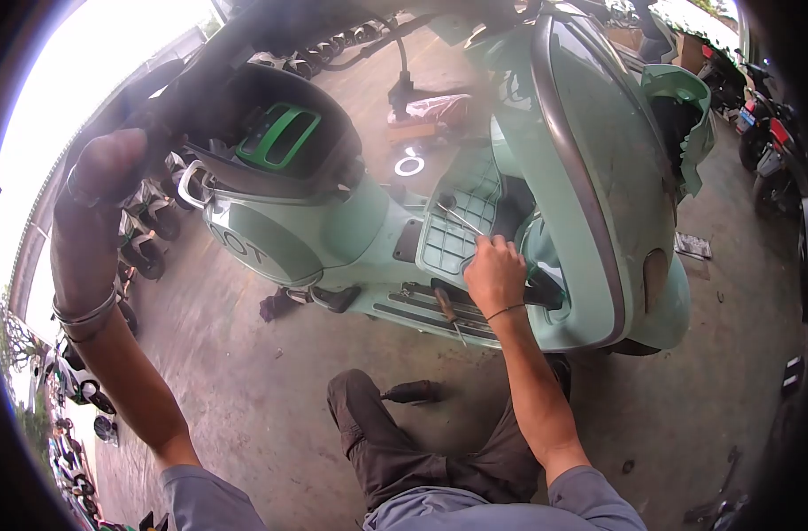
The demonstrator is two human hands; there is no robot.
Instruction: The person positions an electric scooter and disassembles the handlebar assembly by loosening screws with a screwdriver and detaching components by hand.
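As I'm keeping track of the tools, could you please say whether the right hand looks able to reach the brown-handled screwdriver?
Probably yes: the brown-handled screwdriver lies just beside the right hand with nothing visible between them, though that hand appears to hold a metal tool.

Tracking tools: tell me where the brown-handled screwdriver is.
In the head view, the screwdriver lies slightly right of centre on the scooter footboard, just left of the right hand.

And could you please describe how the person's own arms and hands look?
The left hand and right hand are gloveless, with short grey-blue sleeves. A metallic-looking band circles the left wrist; a thin dark bracelet circles the right.
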